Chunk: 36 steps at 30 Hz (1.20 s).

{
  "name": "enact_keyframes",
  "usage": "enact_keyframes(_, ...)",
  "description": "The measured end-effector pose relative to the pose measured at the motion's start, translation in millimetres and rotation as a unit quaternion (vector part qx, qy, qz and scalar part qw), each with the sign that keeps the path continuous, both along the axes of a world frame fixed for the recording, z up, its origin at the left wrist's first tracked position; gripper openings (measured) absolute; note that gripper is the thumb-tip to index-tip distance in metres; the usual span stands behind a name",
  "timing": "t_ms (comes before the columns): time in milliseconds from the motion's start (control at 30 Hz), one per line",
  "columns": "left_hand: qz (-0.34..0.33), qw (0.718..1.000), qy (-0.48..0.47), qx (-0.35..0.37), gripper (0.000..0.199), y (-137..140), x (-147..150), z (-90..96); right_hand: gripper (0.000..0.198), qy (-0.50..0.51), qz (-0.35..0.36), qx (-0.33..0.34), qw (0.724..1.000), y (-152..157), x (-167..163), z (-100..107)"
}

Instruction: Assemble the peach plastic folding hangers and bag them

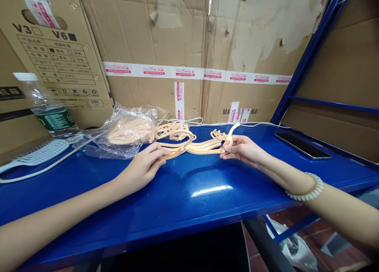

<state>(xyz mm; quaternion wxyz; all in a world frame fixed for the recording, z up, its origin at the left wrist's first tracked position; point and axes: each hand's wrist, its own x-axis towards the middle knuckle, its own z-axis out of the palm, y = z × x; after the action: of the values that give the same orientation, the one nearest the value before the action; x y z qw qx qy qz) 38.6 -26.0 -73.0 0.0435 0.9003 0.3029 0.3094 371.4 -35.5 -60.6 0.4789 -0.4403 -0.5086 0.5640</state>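
Observation:
A thin peach-coloured plastic folding hanger (204,151) stretches between my hands just above the blue tabletop (177,193). My left hand (145,165) pinches its left arm, and a curved hook part rises near the middle. At the right end, my right hand (244,150) grips it, with a pale strip (233,130) sticking up from the fingers. Just behind lie more peach hanger arms (209,144), partly overlapped by the held one. Small curled peach pieces (218,134) sit close to my right hand. A clear plastic bag (127,128) of similar parts lies beyond my left hand.
At the left stand a water bottle (53,114) and a pale hairbrush (41,152), with a white cable (59,165) alongside. A black phone (302,145) lies at the right. Cardboard (154,39) walls the back, and a blue metal post (304,59) rises at right.

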Motion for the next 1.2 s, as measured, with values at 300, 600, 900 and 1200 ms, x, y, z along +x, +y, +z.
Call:
enact_keyframes(300, 0.008, 1.000, -0.004, 0.015, 0.026, -4.3, 1.4, 2.4, 0.033, -0.004, -0.041, 0.041, 0.998, -4.6, -6.8, 2.7)
enact_keyframes(600, 0.016, 1.000, -0.003, 0.013, 0.029, -5.0, 3.3, 2.6, 0.040, 0.000, -0.075, 0.056, 0.996, -8.3, -14.4, 3.8)
enact_keyframes(900, 0.036, 0.998, -0.009, -0.045, 0.030, -2.2, 3.5, 3.4, 0.041, 0.005, -0.058, 0.066, 0.996, -6.6, -11.8, 1.0)
enact_keyframes(1200, 0.068, 0.991, -0.013, -0.118, 0.034, -3.5, 1.4, 10.7, 0.027, 0.071, -0.011, 0.068, 0.995, -3.8, -9.4, 3.4)
